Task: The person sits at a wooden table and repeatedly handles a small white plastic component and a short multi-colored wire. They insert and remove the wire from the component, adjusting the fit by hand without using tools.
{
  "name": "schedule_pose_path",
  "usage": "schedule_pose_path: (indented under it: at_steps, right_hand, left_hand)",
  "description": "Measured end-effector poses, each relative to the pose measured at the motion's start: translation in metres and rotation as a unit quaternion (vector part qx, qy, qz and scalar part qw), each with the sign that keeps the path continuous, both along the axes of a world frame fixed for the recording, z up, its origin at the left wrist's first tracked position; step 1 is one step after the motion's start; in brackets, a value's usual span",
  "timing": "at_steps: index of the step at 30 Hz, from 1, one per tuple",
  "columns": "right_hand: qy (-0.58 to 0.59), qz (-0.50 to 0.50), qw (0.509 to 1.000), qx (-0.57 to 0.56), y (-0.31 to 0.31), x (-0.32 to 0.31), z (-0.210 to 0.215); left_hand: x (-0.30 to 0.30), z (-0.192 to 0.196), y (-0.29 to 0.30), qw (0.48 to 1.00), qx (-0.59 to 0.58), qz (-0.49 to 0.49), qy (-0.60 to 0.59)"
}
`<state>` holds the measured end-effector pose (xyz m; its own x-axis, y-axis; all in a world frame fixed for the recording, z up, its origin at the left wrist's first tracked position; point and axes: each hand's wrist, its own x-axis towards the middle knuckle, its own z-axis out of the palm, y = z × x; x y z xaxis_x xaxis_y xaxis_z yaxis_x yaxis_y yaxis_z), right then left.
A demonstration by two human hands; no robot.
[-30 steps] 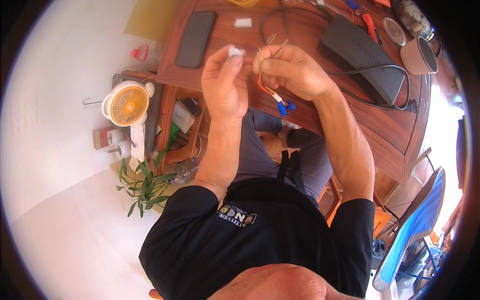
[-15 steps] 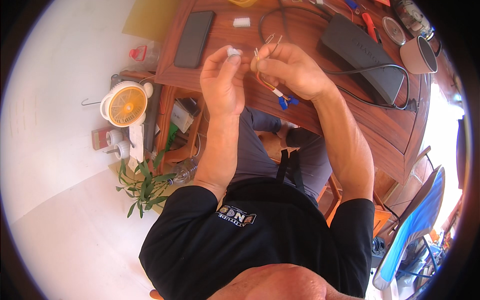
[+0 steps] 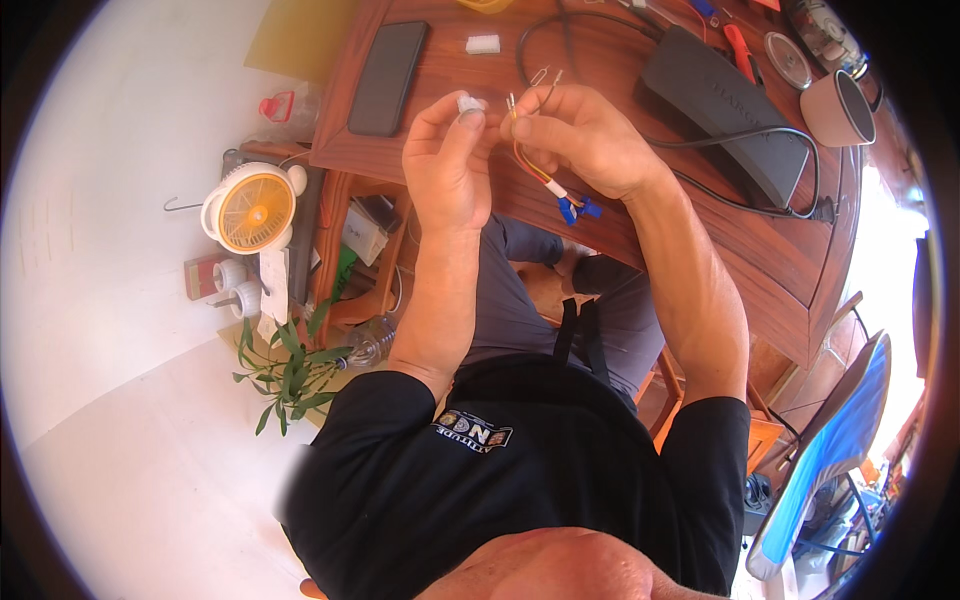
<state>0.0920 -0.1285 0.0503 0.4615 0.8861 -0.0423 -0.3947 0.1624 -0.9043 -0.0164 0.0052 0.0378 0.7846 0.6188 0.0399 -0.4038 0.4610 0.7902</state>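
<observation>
Between the thumb and fingers of my left hand (image 3: 447,165) is a small white plastic connector housing (image 3: 469,104), held above the table's near edge. A short gap to its right, my right hand (image 3: 580,140) pinches a small bundle of wires (image 3: 533,169) in red, yellow and dark colours. Bare metal terminals (image 3: 511,103) stick up past my right fingertips. The bundle's other end hangs below that hand, with a white sleeve and blue connectors (image 3: 573,208). Housing and terminals are apart. Part of the bundle is hidden behind my right fingers.
On the wooden table (image 3: 470,75) lie a dark phone (image 3: 389,78), another white connector block (image 3: 482,44), a black charger box (image 3: 715,120) with its cable, a red-handled tool (image 3: 738,50) and a cup (image 3: 835,110). A small fan (image 3: 254,208) and a plant (image 3: 290,370) are at left.
My left hand has shifted very slightly right with the white housing. The blue connectors below my right hand have swung a little; both grips stay the same.
</observation>
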Motion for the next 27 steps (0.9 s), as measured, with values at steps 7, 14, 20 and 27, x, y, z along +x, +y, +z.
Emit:
schedule_pose_path:
  at_steps: [7, 14, 20, 27]
  right_hand:
    - [0.021, 0.011, 1.000, 0.011, 0.001, -0.001, 0.000]
    - [-0.043, -0.031, 0.997, -0.063, 0.001, 0.002, 0.003]
    - [-0.352, -0.393, 0.844, -0.091, 0.008, 0.008, -0.003]
    - [-0.356, -0.310, 0.881, -0.025, 0.012, -0.009, -0.002]
  left_hand:
    - [-0.001, 0.003, -0.001, 1.000, 0.008, -0.006, -0.014]
    - [0.000, -0.006, 0.003, 0.999, 0.046, 0.026, 0.013]
    - [0.002, -0.028, 0.007, 0.975, 0.205, 0.062, 0.054]
    - [0.001, -0.042, 0.012, 0.964, 0.260, 0.025, 0.038]
